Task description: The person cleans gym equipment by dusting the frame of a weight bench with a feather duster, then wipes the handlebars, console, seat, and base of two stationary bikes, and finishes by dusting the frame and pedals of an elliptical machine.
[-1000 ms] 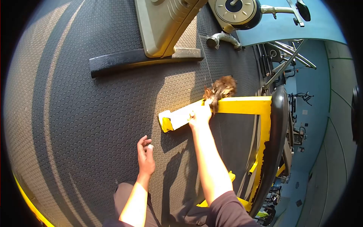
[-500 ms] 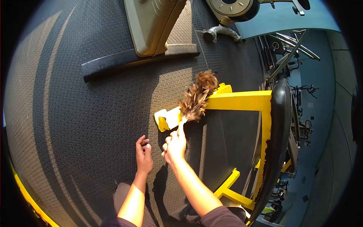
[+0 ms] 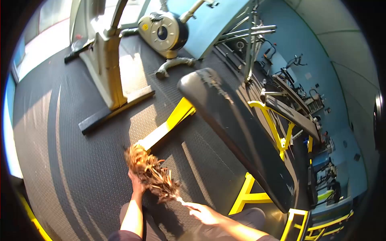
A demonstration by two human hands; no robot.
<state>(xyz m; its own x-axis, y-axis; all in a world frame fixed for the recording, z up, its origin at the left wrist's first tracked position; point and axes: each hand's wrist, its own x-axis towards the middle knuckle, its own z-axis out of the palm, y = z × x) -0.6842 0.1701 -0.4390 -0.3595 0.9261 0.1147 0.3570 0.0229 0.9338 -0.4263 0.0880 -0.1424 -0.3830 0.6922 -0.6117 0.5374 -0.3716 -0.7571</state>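
Feathers (image 3: 155, 172) partly hide the left hand (image 3: 137, 184), its grip impossible to tell, while the right hand (image 3: 204, 213) grasps the shaggy brown duster's pale handle (image 3: 180, 200), fluffy end near the yellow leg (image 3: 171, 123).

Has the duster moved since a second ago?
Yes. Judged against the bench, the duster has shifted toward the person, from across the yellow leg to around that leg's outer end.
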